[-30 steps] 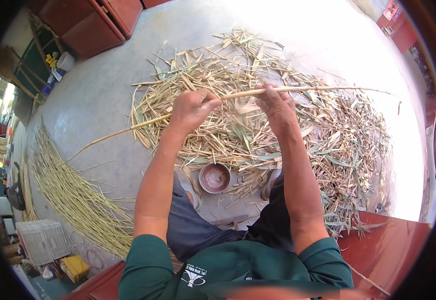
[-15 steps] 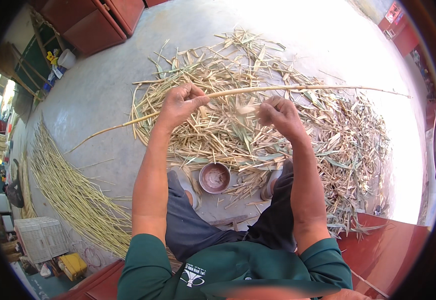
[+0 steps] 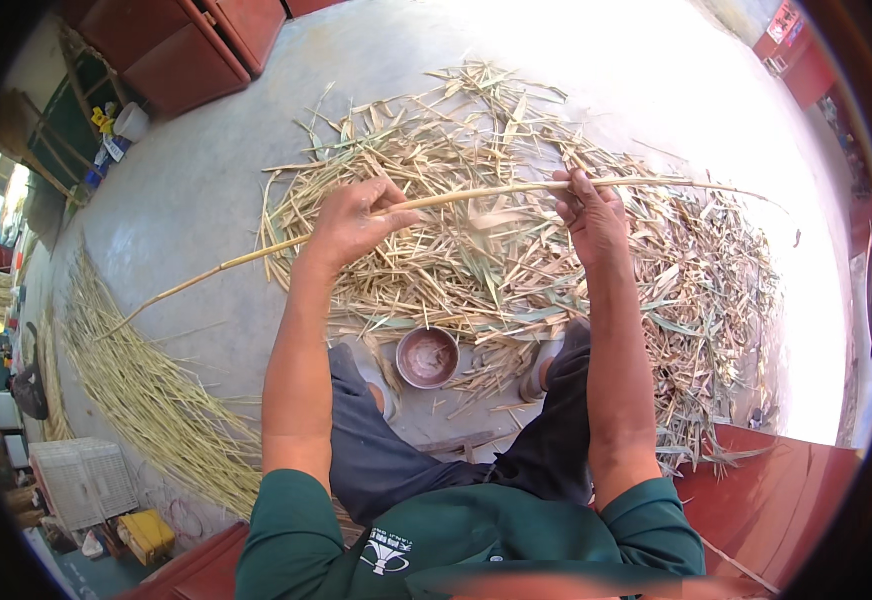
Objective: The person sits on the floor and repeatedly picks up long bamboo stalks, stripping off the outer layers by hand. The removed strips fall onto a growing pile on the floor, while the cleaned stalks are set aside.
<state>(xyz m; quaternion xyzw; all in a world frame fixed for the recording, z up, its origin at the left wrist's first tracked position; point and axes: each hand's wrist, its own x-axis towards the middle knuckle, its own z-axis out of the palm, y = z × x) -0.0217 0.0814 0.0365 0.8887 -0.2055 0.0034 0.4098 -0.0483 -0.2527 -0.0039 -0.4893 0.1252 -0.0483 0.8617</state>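
Bright; glare whitens floor (image 3: 696, 110) at right; black fisheye border, bent outer lines; blurred patch bottom.

The head-worn fisheye camera over there peers steeply down past the dark green cloth shirt (image 3: 501, 525) at bottom centre, over nearby bare left hand (image 3: 349, 222) and right hand (image 3: 596, 218), onto grey concrete floor (image 3: 206, 180).

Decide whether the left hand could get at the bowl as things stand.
Probably yes, if the left hand lets go of the stalk, which the right hand also holds. Nothing covers the bowl, and the way down looks free.
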